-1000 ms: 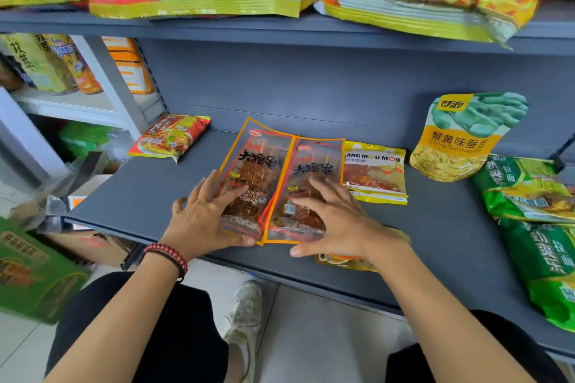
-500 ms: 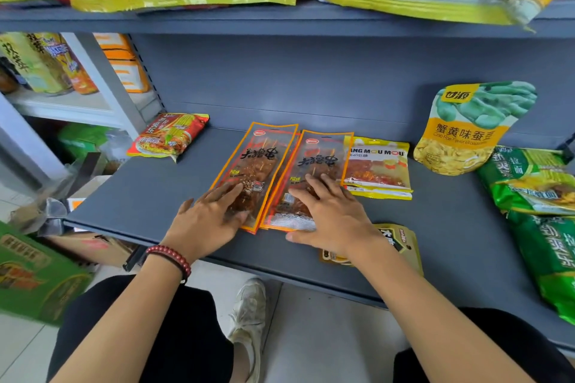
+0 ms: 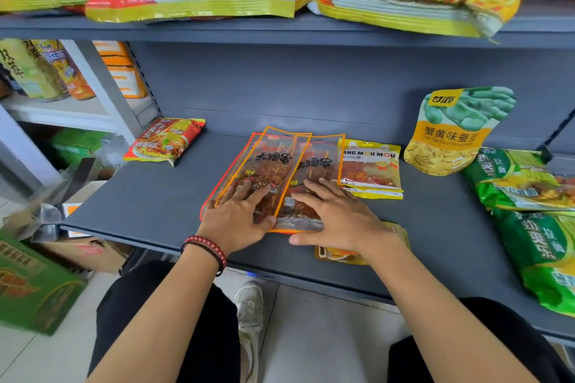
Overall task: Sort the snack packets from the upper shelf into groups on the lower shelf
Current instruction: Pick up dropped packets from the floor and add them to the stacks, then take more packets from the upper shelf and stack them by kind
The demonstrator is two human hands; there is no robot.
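With fingers straight and flat, the left hand (image 3: 239,216) and right hand (image 3: 337,216) are sliding the 2 skewer packets (image 3: 280,162) from side-by-side into overlap, forming 1 group by the front edge of the lower shelf (image 3: 155,199).

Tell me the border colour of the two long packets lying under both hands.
Orange edging on both long packets, around see-through fronts. The head view shows it best.

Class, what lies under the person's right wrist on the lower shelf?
A yellow packet lies flat beneath the wrist of the right hand, near the front edge of the lower shelf. Only its ends show; its middle is covered.
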